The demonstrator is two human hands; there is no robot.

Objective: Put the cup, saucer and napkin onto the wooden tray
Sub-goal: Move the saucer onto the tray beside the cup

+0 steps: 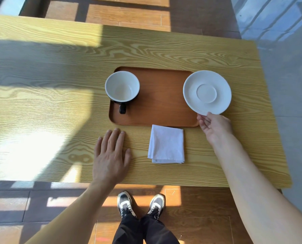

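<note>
— Where was the saucer [207, 92]?
— Over the tray's [157, 110] right end, its near rim pinched in the right hand's [215, 128] grip, fingers closed on it.
— And the left hand [111, 155]?
— Flat on the counter [58, 103], fingers spread, holding nothing.
— What did the tray hold?
— The cup [122, 87], upright at its left end. The napkin [166, 144] lay folded on the counter, just before the tray.

I see a pale wood-grain table [58, 95] crossed by sunlight and shadow. Below lies brown plank flooring [41, 208]; grey floor [290, 85] lies right.
</note>
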